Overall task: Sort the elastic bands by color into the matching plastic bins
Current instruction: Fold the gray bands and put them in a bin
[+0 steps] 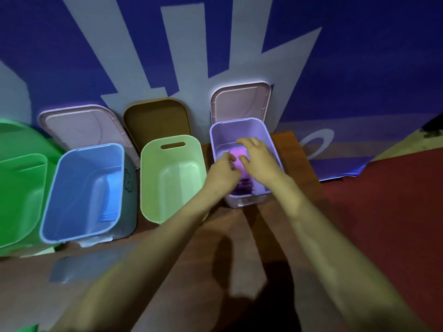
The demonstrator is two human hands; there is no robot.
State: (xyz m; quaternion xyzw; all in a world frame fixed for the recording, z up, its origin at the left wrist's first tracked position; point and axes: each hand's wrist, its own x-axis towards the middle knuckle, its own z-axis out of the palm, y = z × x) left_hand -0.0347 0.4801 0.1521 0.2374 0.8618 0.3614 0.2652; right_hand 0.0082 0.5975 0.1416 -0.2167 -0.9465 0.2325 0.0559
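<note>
Both forearms are stretched from the near edge of the desk [294, 154] to its far right corner, and both hands are held over the lilac bin [247, 201].

The left hand [224, 170] is dipped into the bin with its fingers curled. Whether a band is pinched cannot be told because of blur. The right hand [256, 155] is hovered above the opening with fingers loosely spread, and nothing is seen held in it.

The step is judged to be placing or settling purple bands in their matching bin. The release is best made low inside the walls so nothing springs out. The light bin is best steadied by the spare hand.

The elastic bands [243, 186] are seen as a dark purple heap on the bin floor towards its near wall. A brighter pink-violet patch lies beyond it under the fingers. Single bands cannot be made out.

To the left, along the far edge, the light green bin [172, 221], blue bin [79, 236] and dark green bin [14, 231] are lined up. No bands are clearly seen in them.
</note>
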